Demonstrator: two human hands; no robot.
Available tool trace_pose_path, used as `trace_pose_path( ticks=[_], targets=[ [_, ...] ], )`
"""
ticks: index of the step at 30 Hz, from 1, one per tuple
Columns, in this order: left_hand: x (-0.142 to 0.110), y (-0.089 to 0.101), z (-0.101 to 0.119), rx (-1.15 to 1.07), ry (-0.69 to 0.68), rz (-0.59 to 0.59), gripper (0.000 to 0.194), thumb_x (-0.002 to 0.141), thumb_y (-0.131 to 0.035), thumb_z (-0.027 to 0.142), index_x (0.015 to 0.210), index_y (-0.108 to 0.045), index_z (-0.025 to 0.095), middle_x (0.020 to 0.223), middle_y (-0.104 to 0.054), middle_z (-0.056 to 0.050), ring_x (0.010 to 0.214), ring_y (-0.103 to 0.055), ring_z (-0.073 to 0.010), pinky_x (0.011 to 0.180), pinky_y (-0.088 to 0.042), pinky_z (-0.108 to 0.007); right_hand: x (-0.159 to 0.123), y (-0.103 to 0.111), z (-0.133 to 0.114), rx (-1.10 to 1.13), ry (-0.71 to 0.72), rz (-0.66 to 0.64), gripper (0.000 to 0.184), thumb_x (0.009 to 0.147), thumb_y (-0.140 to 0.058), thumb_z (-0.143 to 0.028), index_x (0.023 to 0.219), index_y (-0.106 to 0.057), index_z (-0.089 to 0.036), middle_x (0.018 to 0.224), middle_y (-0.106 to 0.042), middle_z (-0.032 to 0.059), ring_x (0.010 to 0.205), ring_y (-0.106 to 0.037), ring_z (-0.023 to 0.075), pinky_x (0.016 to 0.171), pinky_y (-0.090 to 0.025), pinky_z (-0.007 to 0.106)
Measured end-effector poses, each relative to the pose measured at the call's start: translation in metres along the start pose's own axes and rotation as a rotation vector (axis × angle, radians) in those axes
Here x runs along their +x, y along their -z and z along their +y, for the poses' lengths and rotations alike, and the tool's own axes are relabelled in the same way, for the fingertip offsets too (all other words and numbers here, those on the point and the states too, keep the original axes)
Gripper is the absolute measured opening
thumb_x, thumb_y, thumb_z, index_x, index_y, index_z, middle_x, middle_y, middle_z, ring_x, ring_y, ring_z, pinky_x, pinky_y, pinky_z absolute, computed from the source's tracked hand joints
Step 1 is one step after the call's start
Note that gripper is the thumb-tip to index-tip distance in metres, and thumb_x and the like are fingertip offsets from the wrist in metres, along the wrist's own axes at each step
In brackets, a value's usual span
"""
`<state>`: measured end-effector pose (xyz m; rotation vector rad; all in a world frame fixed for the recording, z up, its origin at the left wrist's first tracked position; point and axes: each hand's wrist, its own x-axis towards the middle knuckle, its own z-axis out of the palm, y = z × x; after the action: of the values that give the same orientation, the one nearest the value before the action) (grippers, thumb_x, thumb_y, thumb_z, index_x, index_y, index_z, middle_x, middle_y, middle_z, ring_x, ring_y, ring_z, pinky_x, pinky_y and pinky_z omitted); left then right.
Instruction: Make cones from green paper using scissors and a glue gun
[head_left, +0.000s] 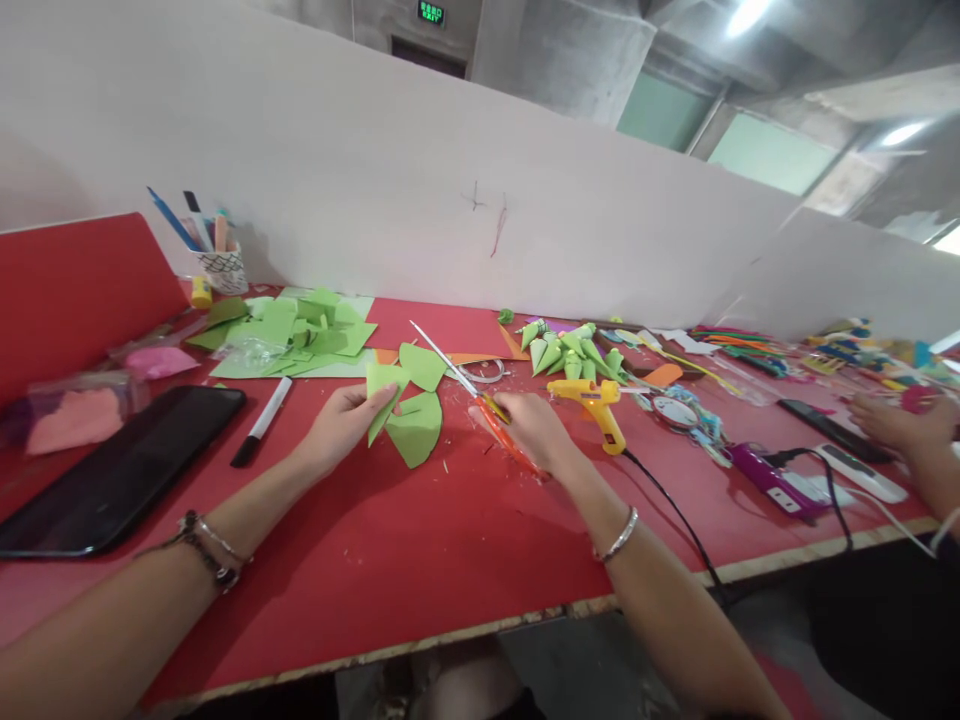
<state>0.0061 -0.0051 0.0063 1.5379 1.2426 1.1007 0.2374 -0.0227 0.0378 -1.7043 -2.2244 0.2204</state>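
Note:
My left hand (pixel 346 425) pinches a piece of light green paper (pixel 384 388) above the red table. In my right hand (pixel 534 428) is a pair of scissors (pixel 491 405) with orange and yellow handles. Their long blades point up and to the left, just right of the paper and apart from it. Two green paper pieces with curved edges lie beside my left hand: one cut piece (pixel 416 428) nearer me, another cut piece (pixel 422 367) behind it. The finger loops of the scissors are partly hidden by my right hand.
A yellow glue gun (pixel 592 402) with a black cord stands right of my right hand, before a heap of green paper cones (pixel 574 352). At left are green paper scraps (pixel 300 325), a marker (pixel 261 422) and a tablet (pixel 124 470). Another person's hand (pixel 904 425) is far right.

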Motion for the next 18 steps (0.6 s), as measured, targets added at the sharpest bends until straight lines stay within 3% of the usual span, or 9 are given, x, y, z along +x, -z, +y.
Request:
trace_pose_path(
  ticks=[5, 7, 9, 13, 16, 18],
  targets=[
    [-0.002, -0.002, -0.001, 0.346, -0.100, -0.352, 0.034, 0.071, -0.052, 0.049, 0.073, -0.061, 0.015, 0.061, -0.057, 0.001, 0.053, -0.049, -0.0110, 0.049, -0.035, -0.020, -0.002, -0.008, -0.002, -0.084, -0.010, -0.026, 0.053, 0.079, -0.028, -0.064, 0.065, -0.052, -0.018, 0.056, -0.053, 0.0002, 0.049, -0.044, 0.0104, 0.047, -0.021, 0.021],
    [-0.003, -0.002, -0.001, 0.581, -0.139, -0.352, 0.036, 0.070, -0.052, 0.051, 0.071, -0.058, 0.016, 0.055, -0.052, 0.002, 0.049, -0.046, -0.0110, 0.045, -0.029, -0.021, -0.002, -0.010, -0.002, -0.103, -0.011, -0.036, 0.056, 0.077, -0.027, -0.067, 0.066, -0.053, -0.018, 0.058, -0.055, 0.0012, 0.050, -0.046, 0.0110, 0.047, -0.021, 0.021],
    [-0.002, 0.000, -0.002, 0.777, -0.163, -0.273, 0.040, 0.067, -0.053, 0.055, 0.076, -0.056, 0.017, 0.052, -0.050, 0.003, 0.047, -0.045, -0.0120, 0.043, -0.026, -0.022, -0.001, -0.011, -0.002, -0.120, -0.014, -0.045, 0.058, 0.077, -0.025, -0.068, 0.068, -0.054, -0.018, 0.060, -0.057, 0.0021, 0.052, -0.048, 0.0120, 0.048, -0.022, 0.021],
    [0.004, 0.006, -0.008, 0.897, -0.192, -0.135, 0.045, 0.076, -0.044, 0.053, 0.103, -0.050, 0.018, 0.069, -0.058, -0.001, 0.061, -0.053, -0.0174, 0.049, -0.033, -0.024, 0.001, -0.012, -0.002, -0.152, -0.029, -0.053, 0.061, 0.077, -0.022, -0.069, 0.070, -0.055, -0.019, 0.062, -0.059, 0.0031, 0.055, -0.052, 0.0141, 0.048, -0.023, 0.022],
    [0.010, 0.007, -0.013, 0.850, -0.345, -0.208, 0.038, 0.084, -0.035, 0.042, 0.108, -0.054, 0.020, 0.089, -0.059, -0.005, 0.080, -0.055, -0.0187, 0.066, -0.041, -0.027, 0.002, -0.013, -0.003, -0.191, -0.030, -0.064, 0.061, 0.077, -0.022, -0.070, 0.073, -0.057, -0.019, 0.066, -0.061, 0.0045, 0.060, -0.056, 0.0169, 0.050, -0.028, 0.023],
    [0.012, 0.007, -0.015, 0.827, -0.440, -0.270, 0.036, 0.086, -0.031, 0.035, 0.106, -0.058, 0.023, 0.097, -0.057, -0.006, 0.090, -0.052, -0.0189, 0.078, -0.039, -0.030, 0.002, -0.014, -0.005, -0.220, -0.030, -0.075, 0.061, 0.077, -0.023, -0.069, 0.076, -0.058, -0.020, 0.070, -0.063, 0.0057, 0.066, -0.058, 0.0190, 0.054, -0.032, 0.024]
  ],
)
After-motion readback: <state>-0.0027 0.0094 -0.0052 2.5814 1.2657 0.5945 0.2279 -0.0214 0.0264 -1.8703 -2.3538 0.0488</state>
